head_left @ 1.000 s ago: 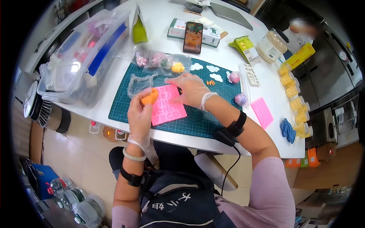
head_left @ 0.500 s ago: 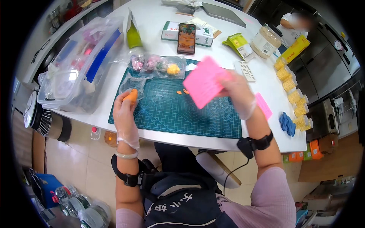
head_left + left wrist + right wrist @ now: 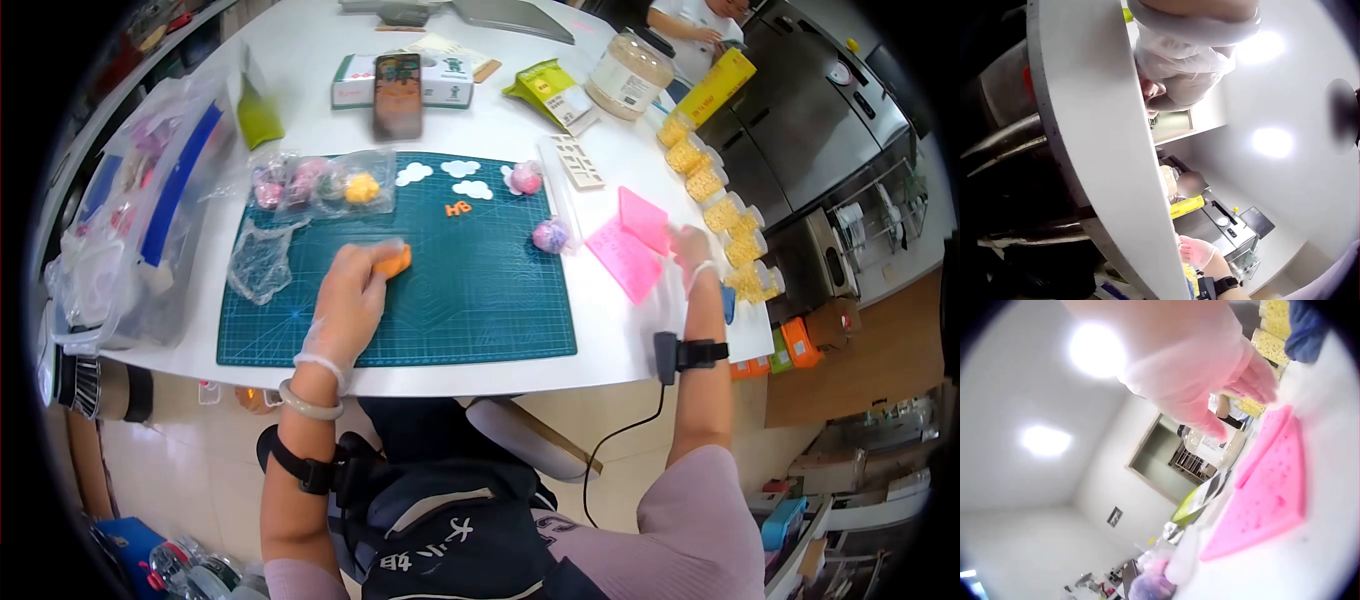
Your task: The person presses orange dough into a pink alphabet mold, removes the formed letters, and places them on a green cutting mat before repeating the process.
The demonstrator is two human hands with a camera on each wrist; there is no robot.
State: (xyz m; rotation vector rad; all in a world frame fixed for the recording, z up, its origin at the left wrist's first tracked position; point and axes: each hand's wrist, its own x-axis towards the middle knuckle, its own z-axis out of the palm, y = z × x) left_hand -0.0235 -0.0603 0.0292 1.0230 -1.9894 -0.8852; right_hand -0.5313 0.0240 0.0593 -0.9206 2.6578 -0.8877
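My left hand [image 3: 348,300], in a clear glove, holds a lump of orange clay [image 3: 394,262] over the green cutting mat [image 3: 470,320]. The left wrist view shows that hand from behind, with the clay hidden. At the right, my gloved right hand [image 3: 692,255] is beside two pink letter moulds. The upper mould [image 3: 1266,447] partly overlaps the lower mould [image 3: 1272,503] on the table. In the right wrist view the thumb and fingers are spread apart above the moulds, with nothing between them. Small orange letters [image 3: 458,209] lie on the mat near white cloud shapes [image 3: 472,189].
Bagged clay balls [image 3: 362,187] and crumpled plastic film [image 3: 262,262] lie on the mat's left side. Wrapped marbled balls [image 3: 550,236] sit at its right edge. A clear storage bin [image 3: 110,260] stands left; yellow-filled jars [image 3: 745,250] line the right. A phone [image 3: 398,95] leans upright behind.
My right hand has carried the pink mould off the mat to the right, laid it over the other mould and let go. My left hand keeps the orange clay.
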